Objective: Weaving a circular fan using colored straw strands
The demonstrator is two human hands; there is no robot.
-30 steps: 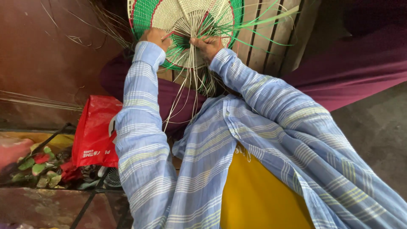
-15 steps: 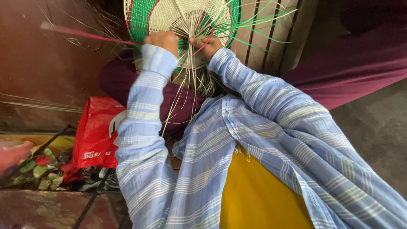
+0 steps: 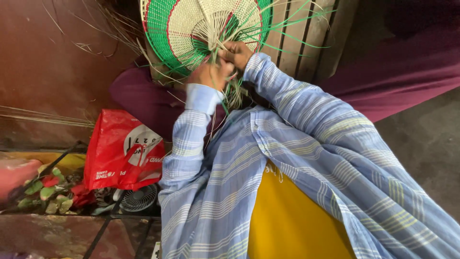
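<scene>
Mid-weave: left hand [image 3: 207,74] and right hand [image 3: 235,52] closed on loose green and cream strands [image 3: 225,91] at the lower edge of a round woven mat [image 3: 191,29], held upright ahead. Probably next: threading with care. Lower left, red plastic bag [image 3: 122,151] with white round emblem.

I see a woven mat [image 3: 191,29] of cream straw, banded with bright green and edged by thin red lines, with loose green and cream strands [image 3: 287,24] fanning out. My shirt sleeves [image 3: 191,134] are pale blue with white and yellowish stripes over a mustard-yellow garment [image 3: 292,220]. A red plastic bag [image 3: 122,151] carries white print. The cloth behind [image 3: 407,62] is plain maroon.
</scene>
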